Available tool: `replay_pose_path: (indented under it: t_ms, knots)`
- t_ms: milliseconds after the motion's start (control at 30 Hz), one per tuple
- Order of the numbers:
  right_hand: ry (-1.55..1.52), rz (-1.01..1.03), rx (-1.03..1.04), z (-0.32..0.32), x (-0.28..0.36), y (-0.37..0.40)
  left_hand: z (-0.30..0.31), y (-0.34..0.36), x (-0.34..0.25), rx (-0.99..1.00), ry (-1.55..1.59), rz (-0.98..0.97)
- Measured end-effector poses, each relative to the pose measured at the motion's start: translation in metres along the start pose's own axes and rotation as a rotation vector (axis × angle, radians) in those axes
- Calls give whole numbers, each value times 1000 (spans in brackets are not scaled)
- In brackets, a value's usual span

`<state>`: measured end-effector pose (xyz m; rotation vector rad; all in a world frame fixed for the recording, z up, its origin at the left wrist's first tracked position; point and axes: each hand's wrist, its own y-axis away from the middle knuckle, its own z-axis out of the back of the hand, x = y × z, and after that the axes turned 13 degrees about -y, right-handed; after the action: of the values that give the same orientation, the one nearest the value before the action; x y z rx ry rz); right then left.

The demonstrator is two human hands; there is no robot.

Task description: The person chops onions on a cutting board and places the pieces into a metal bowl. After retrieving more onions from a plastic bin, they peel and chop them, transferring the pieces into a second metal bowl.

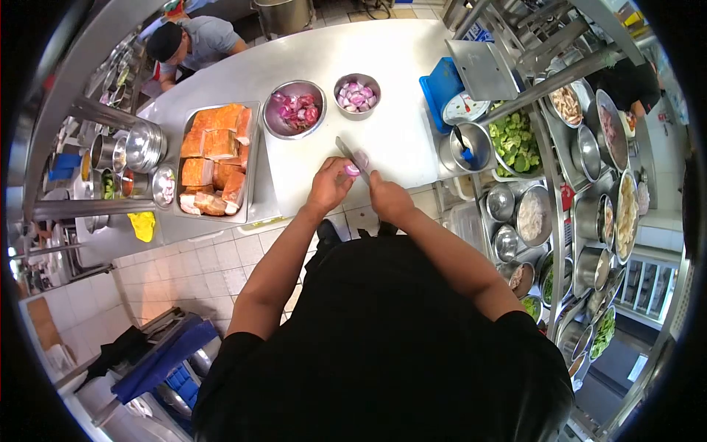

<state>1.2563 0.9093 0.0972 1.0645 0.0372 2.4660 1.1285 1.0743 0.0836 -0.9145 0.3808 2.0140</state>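
Note:
My right hand (389, 197) is closed around the handle of a knife (346, 149), whose blade points up and to the left over a white cutting board (405, 140). My left hand (329, 184) pinches a piece of purple onion (352, 170) just left of the blade. Another onion piece (361, 158) lies on the blade's right side. Beyond the hands stand a metal bowl of whole-looking red onions (300, 116) and, to its right, a smaller bowl of cut onion chunks (357, 96).
A tray of orange-skinned meat blocks (202, 163) sits left of the board. On the right are a blue scale (440, 92), a metal pot (475, 147) and a rack with bowls of greens (515, 140). Across the counter a person (195, 44) leans in.

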Motion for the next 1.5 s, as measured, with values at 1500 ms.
replay_pose_path:
  t_ms: [1500]
  knots:
    - [63, -93, 164, 45, 24, 36, 8, -10, 6, 26, -125, 53]
